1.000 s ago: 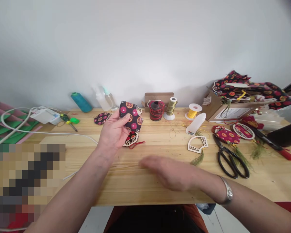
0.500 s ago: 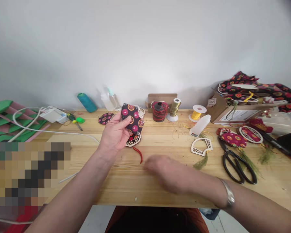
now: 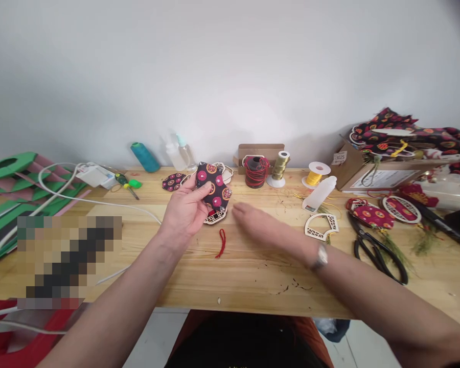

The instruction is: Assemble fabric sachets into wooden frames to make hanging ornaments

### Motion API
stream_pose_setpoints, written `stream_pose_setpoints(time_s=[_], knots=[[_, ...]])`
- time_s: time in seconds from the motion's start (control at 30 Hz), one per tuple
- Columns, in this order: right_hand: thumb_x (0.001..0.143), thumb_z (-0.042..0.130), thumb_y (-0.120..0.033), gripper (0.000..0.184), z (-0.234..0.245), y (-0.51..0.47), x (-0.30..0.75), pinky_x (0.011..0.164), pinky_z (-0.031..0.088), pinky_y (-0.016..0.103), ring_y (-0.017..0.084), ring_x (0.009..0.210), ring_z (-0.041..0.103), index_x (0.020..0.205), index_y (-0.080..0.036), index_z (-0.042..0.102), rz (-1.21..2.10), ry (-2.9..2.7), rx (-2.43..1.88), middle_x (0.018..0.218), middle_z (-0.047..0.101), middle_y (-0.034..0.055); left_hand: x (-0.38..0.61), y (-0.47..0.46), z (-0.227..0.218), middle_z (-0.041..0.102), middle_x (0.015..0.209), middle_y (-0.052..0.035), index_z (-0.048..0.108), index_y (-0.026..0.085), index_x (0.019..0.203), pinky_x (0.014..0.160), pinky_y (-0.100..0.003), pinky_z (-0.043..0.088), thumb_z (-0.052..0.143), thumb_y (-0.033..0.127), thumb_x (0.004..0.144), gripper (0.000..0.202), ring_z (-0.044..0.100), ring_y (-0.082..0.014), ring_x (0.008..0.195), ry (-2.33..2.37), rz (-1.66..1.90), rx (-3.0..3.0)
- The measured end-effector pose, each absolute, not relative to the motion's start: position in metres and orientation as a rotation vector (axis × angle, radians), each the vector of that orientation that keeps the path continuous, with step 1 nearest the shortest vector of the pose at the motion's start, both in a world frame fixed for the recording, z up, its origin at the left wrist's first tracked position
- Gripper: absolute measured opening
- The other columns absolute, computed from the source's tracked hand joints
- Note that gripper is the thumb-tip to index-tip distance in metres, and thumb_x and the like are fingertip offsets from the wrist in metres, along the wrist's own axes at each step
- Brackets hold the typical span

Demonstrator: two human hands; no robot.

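Note:
My left hand [image 3: 186, 210] is closed on a black fabric piece [image 3: 214, 187] printed with pink and orange circles, lifted just above the wooden table [image 3: 253, 276]. Under the fabric, a wooden lattice frame [image 3: 215, 218] shows at its lower edge. My right hand [image 3: 261, 227] hovers flat over the table to the right of the fabric, fingers stretched toward it and blurred by motion, holding nothing. A short red cord [image 3: 221, 243] lies on the table below the fabric, between my hands.
Red cord spool [image 3: 256, 171], gold spool [image 3: 279, 167], yellow spool [image 3: 314, 175] and bottles [image 3: 180, 152] stand along the back. A white bottle [image 3: 318, 194], lattice frame [image 3: 322, 226], black scissors [image 3: 379, 248] and fabric ornaments [image 3: 370, 214] lie right. Cables [image 3: 61, 194] and green card lie left.
My right hand has moved up from the near table edge toward the fabric. The red cord now lies loose on the table. The left hand keeps hold of the fabric.

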State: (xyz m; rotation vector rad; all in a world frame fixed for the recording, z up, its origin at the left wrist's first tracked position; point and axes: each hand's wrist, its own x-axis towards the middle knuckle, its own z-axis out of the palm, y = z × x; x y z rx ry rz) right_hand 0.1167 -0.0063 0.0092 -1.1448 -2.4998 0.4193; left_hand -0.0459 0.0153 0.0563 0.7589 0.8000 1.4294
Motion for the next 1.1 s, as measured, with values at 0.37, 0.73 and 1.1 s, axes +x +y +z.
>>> stream_pose_setpoints(time_s=[0.37, 0.73, 1.1], knots=[[0.089, 0.047, -0.009, 0.020, 0.013, -0.046, 0.092, 0.079, 0.045, 0.035, 0.022, 0.093, 0.052, 0.101, -0.014, 0.061, 0.161, -2.784, -0.831, 0.104, 0.062, 0.0102, -0.042, 0.011, 0.055, 0.074, 0.088, -0.0045, 0.072, 0.017, 0.093, 0.073, -0.033, 0.059, 0.059, 0.002, 0.077, 0.025, 0.069, -0.0158, 0.074, 0.797, 1.394, 0.791], [0.091, 0.049, -0.013, 0.018, 0.014, 0.006, 0.146, 0.078, 0.040, 0.036, 0.023, 0.093, 0.044, 0.085, -0.014, 0.065, -0.007, -2.701, -1.226, 0.096, 0.062, 0.0113, -0.036, 0.008, 0.045, 0.074, 0.083, -0.0045, 0.071, 0.015, 0.096, 0.064, -0.029, 0.058, 0.066, 0.003, 0.072, 0.028, 0.069, -0.0163, 0.066, 0.835, 1.105, 0.770], [0.091, 0.047, -0.024, 0.030, 0.022, -0.003, 0.200, 0.088, 0.048, 0.036, 0.021, 0.099, 0.064, 0.109, -0.017, 0.070, 0.812, -1.970, -1.433, 0.109, 0.071, 0.0103, -0.011, 0.000, 0.009, 0.074, 0.097, -0.0077, 0.071, 0.018, 0.109, 0.072, -0.027, 0.052, 0.069, 0.018, 0.074, 0.035, 0.068, -0.0174, 0.081, 0.705, 0.408, 1.102]])
